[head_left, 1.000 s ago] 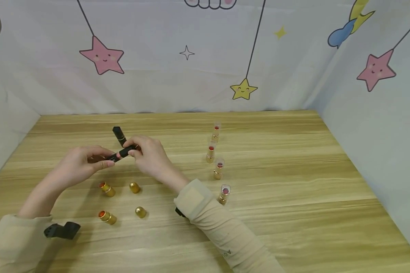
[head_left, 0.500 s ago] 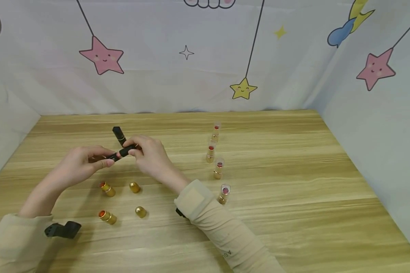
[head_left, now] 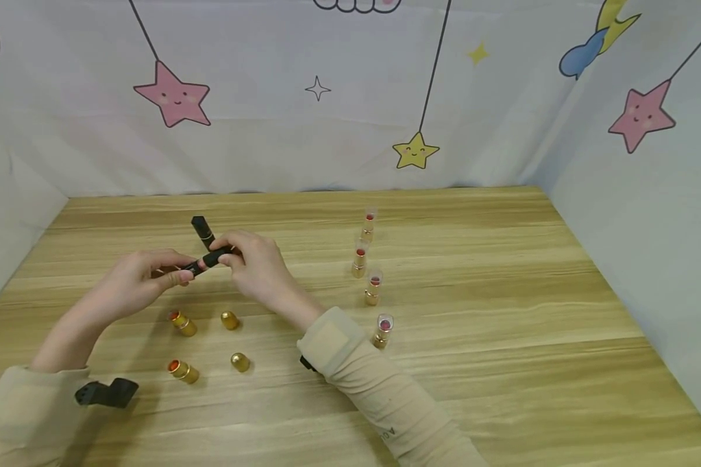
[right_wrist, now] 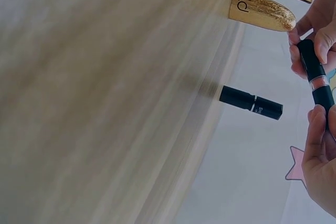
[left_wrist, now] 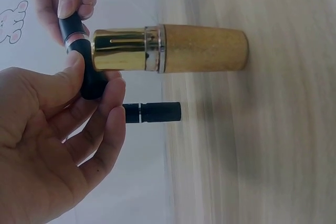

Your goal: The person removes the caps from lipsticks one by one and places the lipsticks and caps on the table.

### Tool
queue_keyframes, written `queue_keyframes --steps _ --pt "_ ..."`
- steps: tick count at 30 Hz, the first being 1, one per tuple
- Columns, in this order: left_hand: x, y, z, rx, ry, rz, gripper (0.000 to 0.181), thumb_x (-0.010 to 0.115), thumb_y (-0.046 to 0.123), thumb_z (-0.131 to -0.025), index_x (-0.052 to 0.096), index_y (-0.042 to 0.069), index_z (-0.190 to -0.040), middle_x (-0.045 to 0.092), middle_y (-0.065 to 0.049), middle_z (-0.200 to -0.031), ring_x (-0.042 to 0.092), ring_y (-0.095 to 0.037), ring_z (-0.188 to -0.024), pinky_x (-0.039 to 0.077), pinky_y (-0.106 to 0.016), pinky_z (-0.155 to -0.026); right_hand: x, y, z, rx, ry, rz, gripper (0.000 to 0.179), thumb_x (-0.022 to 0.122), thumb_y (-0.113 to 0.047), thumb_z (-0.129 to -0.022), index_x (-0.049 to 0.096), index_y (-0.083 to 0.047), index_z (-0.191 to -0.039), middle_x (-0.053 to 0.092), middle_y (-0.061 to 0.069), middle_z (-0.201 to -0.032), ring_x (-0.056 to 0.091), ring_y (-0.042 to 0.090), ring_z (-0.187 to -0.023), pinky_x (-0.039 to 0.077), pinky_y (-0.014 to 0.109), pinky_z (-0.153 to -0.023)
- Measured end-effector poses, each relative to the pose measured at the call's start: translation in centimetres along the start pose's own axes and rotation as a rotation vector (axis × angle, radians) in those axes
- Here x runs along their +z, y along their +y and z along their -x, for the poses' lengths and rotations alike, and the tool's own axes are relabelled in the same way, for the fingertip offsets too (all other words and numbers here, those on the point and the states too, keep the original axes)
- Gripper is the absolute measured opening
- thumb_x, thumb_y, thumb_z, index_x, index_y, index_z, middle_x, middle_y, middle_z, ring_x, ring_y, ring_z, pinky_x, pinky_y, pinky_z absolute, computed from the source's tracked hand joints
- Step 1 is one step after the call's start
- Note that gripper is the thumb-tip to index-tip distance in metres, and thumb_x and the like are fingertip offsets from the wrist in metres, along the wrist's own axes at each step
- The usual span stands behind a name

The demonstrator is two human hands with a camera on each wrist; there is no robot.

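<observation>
My left hand (head_left: 134, 279) and right hand (head_left: 257, 263) meet over the left part of the table, holding one black lipstick (left_wrist: 77, 43) between them. The left thumb and fingers pinch one end; the right ones pinch the other. A pinkish band (right_wrist: 318, 82) shows between its two black parts. Just behind the hands stands a second black lipstick (head_left: 203, 232), upright and closed. Nearer the person are two gold lipsticks (head_left: 184, 323) without caps, their orange-red tips showing. Two rounded gold caps (head_left: 230, 320) stand to their right.
Several lipsticks (head_left: 372, 290) with clear caps stand in an uneven row right of the right hand, the nearest one (head_left: 383, 332) close to the right sleeve (head_left: 333, 340). A white cloth with printed stars (head_left: 257, 143) hangs along the wooden table's (head_left: 502, 311) far edge.
</observation>
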State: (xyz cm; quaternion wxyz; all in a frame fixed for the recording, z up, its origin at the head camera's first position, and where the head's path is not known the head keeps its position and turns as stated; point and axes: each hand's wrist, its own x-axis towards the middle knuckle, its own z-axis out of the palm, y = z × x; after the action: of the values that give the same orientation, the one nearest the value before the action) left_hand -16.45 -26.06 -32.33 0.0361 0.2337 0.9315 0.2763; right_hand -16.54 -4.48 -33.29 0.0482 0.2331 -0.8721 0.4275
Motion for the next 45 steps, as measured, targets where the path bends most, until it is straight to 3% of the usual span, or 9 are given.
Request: queue_keyframes --steps 6,15,22,26,29,35,40,45 --pt "-0.2 -0.1 0.0 -0.034 -0.044 0.02 0.025 0.057 0.016 -0.097 0.068 0.002 -0.114 0.072 -0.008 -0.09 0.06 0.002 -0.077 0.047 -0.021 -0.066 -0.1 0.1 -0.1 -0.042 0.015 0.048 0.019 0.059 -0.01 -0.093 0.066 -0.015 -0.111 0.068 -0.002 -0.116 0.055 0.003 -0.085 0.036 0.007 -0.071" --pt "-0.2 -0.5 0.0 -0.062 -0.047 0.021 0.027 0.057 0.019 -0.097 0.068 0.002 -0.115 0.072 -0.01 -0.094 0.059 0.007 -0.077 0.049 -0.019 -0.069 -0.3 0.1 -0.2 -0.046 0.023 0.075 0.02 0.059 -0.01 -0.094 0.066 -0.015 -0.111 0.068 -0.003 -0.118 0.061 0.005 -0.102 0.04 0.008 -0.079" --pt "-0.3 -0.6 0.0 -0.101 -0.056 0.023 0.031 0.058 0.021 -0.096 0.065 0.001 -0.118 0.073 -0.013 -0.094 0.064 -0.006 -0.083 0.049 -0.027 -0.068 -0.4 0.2 -0.2 -0.037 0.042 0.049 0.021 0.057 -0.008 -0.095 0.066 -0.013 -0.114 0.067 0.0 -0.12 0.06 0.004 -0.095 0.039 0.008 -0.075" --pt "-0.2 -0.8 0.0 -0.122 -0.049 0.034 0.032 0.058 0.021 -0.096 0.064 0.001 -0.12 0.072 -0.018 -0.101 0.059 0.005 -0.083 0.049 -0.027 -0.067 -0.5 0.3 -0.2 -0.031 0.052 0.03 0.023 0.057 -0.007 -0.095 0.065 -0.012 -0.115 0.066 0.0 -0.12 0.062 0.007 -0.105 0.042 0.007 -0.08" --pt "-0.1 -1.1 0.0 -0.129 -0.028 0.038 0.031 0.059 0.021 -0.096 0.065 0.002 -0.119 0.07 -0.021 -0.107 0.049 0.018 -0.08 0.048 -0.022 -0.066 -0.6 0.4 -0.2 -0.033 0.056 0.013 0.023 0.056 -0.006 -0.095 0.065 -0.011 -0.116 0.066 0.001 -0.119 0.063 0.008 -0.103 0.043 0.006 -0.079" --pt "0.0 -1.2 0.2 -0.165 -0.01 0.033 0.034 0.063 0.027 -0.093 0.066 0.003 -0.117 0.067 -0.024 -0.114 0.049 0.021 -0.079 0.048 -0.022 -0.064 -0.6 0.5 -0.2 -0.018 0.058 -0.009 0.023 0.056 -0.003 -0.094 0.064 -0.009 -0.116 0.065 0.003 -0.119 0.062 0.008 -0.1 0.041 0.005 -0.077" --pt "0.0 -1.0 0.4 -0.22 -0.012 0.045 0.04 0.064 0.035 -0.092 0.066 0.006 -0.119 0.069 -0.021 -0.111 0.051 0.017 -0.079 0.048 -0.027 -0.066 -0.5 0.6 -0.1 0.006 0.056 -0.014 0.023 0.055 -0.003 -0.095 0.063 -0.009 -0.116 0.064 0.003 -0.12 0.062 0.009 -0.102 0.043 0.008 -0.08" --pt "0.0 -1.0 0.5 -0.247 -0.011 0.044 0.042 0.064 0.038 -0.091 0.065 0.007 -0.12 0.07 -0.021 -0.11 0.059 0.003 -0.085 0.048 -0.03 -0.068 -0.4 0.7 -0.2 0.023 0.054 -0.007 0.022 0.055 -0.003 -0.095 0.064 -0.009 -0.115 0.064 0.003 -0.12 0.061 0.011 -0.106 0.044 0.01 -0.084"
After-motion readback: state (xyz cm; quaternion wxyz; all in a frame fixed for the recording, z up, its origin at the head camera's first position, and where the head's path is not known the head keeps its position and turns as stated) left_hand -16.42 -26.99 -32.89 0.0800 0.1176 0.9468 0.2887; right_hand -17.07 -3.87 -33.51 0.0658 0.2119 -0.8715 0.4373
